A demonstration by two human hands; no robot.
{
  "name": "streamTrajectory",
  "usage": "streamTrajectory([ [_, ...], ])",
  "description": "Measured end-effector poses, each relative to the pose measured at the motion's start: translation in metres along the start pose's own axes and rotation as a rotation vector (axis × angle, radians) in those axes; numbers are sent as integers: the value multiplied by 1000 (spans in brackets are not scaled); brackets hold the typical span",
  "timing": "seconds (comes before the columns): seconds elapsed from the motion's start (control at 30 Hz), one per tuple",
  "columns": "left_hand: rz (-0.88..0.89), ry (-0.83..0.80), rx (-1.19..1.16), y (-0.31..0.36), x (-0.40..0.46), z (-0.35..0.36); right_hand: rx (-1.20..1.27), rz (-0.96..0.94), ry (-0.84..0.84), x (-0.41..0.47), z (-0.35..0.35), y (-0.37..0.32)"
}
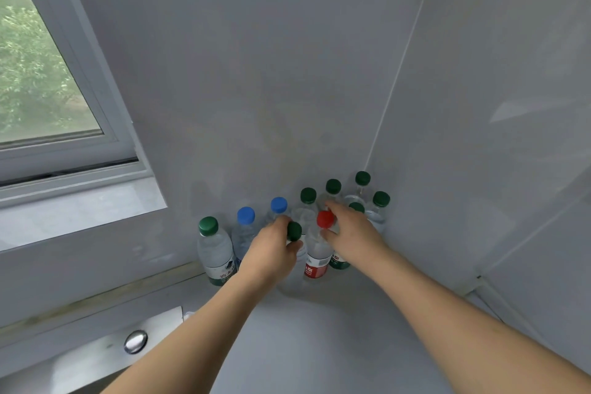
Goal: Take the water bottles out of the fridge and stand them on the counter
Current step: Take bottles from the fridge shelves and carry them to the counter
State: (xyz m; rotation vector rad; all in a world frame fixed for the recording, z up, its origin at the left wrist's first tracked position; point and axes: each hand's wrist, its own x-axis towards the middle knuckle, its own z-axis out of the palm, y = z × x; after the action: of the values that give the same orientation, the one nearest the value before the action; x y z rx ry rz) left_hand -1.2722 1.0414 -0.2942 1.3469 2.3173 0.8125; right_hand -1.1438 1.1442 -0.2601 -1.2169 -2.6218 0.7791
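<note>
Window (48, 73), round metal knob (136, 341)

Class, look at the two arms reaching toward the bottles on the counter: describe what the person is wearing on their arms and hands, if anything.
Both forearms are bare as far as the picture shows; no sleeve comes into view. The left hand and the right hand wear no gloves. No watch, bracelet or ring can be seen on either wrist or on the fingers that show.

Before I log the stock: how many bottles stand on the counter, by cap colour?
Green caps: 7, one of them in the left hand
Blue caps: 2
Red caps: 1, by the right hand
Total: 10 bottles
</note>
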Motion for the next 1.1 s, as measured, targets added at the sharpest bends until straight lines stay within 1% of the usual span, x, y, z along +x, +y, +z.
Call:
streamTrajectory([
  [0.17, -30, -12, 21, 12, -5, -4, -2, -9, 35, -29, -19, 3],
  [0.23, -21, 3, 25, 27, -11, -11, -10, 21, 42, -48, -32, 4],
  [0.3, 18, 29, 37, 48, -20, -18, -6, 40, 91, -73, -48, 6],
  [0.4, 142, 39, 94, 81, -39, -24, -6, 48, 174, -114, -74, 7],
  [0.5, 306, 21, 151, 119, -64, -27, -37, 98, 247, -160, -100, 12],
  [0.53, 372, 15, 169, 140, -81, -26, -50, 131, 284, -187, -112, 17],
  [0.6, 460, 10, 213, 168, -101, -27, -64, 161, 331, -220, -126, 25],
  [0.83, 776, -70, 264, 284, -201, 3, -78, 373, 489, -386, -174, 66],
  [0.93, 885, -102, 269, 323, -245, 20, -89, 460, 551, -452, -185, 83],
  [1.1, 1118, -200, 267, 392, -318, 55, -100, 649, 686, -567, -199, 93],
])
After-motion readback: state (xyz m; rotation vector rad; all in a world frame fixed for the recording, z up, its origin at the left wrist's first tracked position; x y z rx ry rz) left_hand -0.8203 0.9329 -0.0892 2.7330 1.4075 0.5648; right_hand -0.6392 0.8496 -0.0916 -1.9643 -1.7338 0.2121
